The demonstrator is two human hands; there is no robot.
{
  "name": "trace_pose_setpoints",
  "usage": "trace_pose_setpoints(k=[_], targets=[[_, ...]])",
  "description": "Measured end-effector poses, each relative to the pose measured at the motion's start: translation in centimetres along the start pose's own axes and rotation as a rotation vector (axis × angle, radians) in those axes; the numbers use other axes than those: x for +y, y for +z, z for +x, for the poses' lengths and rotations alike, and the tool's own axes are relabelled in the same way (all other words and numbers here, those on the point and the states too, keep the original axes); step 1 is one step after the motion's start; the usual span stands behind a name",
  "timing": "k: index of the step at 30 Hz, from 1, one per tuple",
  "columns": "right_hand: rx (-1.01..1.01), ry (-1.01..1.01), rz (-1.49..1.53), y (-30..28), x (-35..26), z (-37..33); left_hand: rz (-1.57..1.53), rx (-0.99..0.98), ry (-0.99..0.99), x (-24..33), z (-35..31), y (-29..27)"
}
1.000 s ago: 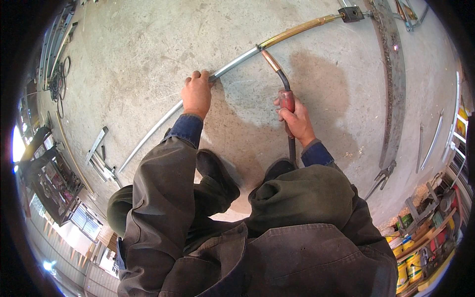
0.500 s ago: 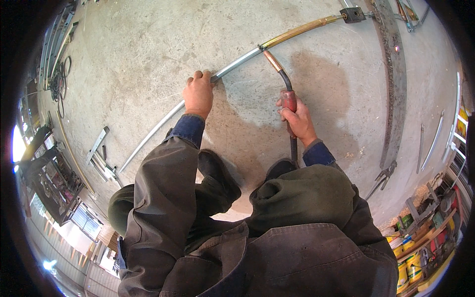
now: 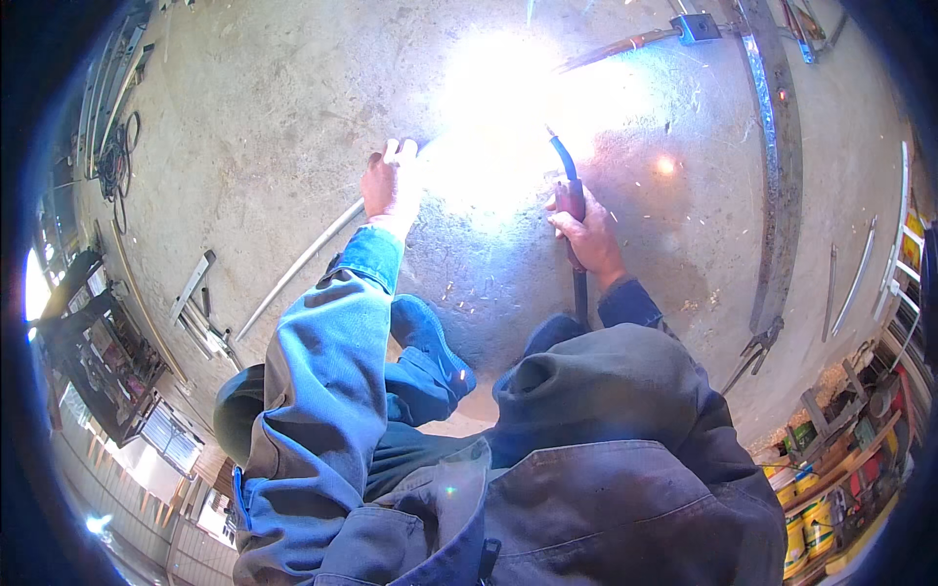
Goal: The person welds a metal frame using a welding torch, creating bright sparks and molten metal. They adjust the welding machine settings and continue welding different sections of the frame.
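Observation:
My left hand [image 3: 391,188] is wrapped round a long thin metal pipe [image 3: 301,267] that runs slantwise across the concrete floor. My right hand [image 3: 594,237] grips the handle of a welding torch [image 3: 562,156], its bent neck pointing up and left. A blinding white arc glare [image 3: 503,98] burns at the torch tip, hiding the tip's end and the middle of the pipe. Beyond the glare, a darker-looking rod section [image 3: 625,46] leads to a small block-shaped fitting [image 3: 696,29] beside a steel beam.
The flat steel beam [image 3: 777,195] lies along the right, with a clamp-like tool [image 3: 760,344] at its near end. Loose metal pieces [image 3: 200,293] and a coiled cable [image 3: 115,161] lie on the left. Shelves with yellow containers [image 3: 816,523] stand lower right. Sparks scatter over the floor.
A bright welding arc has flared up at the torch tip, washing out the joint and lighting my left sleeve blue. Both hands keep nearly the same places and grips.

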State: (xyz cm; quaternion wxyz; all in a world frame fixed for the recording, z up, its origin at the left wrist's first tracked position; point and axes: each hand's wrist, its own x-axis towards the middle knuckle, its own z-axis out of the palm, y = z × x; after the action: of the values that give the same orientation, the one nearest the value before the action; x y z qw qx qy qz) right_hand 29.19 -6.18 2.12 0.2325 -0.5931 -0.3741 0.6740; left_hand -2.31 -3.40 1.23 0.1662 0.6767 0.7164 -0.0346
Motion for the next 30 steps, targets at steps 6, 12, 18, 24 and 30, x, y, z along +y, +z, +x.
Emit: trace_pose_setpoints(k=[6, 12, 18, 24, 30], targets=[[-0.069, -0.096, -0.316, -1.6, 9.4, 1.9, -0.02, 0.023, 0.028, -0.7, -0.2, -0.2], [-0.034, 0.061, 0.156, -1.0, 2.4, 0.3, 0.008, 0.084, 0.022, -0.5, 0.6, 2.1], [-0.048, 0.015, 0.203, -1.0, 1.6, 0.1, 0.032, 0.015, -0.067, 0.0, 0.6, 1.1], [-0.062, -0.008, 0.19, -1.1, 2.3, 0.5, 0.022, 0.01, -0.032, -0.3, 0.6, 0.9], [-0.056, 0.008, 0.144, -1.3, 2.0, 0.3, 0.032, -0.023, -0.056, 0.1, 0.6, 0.6]])
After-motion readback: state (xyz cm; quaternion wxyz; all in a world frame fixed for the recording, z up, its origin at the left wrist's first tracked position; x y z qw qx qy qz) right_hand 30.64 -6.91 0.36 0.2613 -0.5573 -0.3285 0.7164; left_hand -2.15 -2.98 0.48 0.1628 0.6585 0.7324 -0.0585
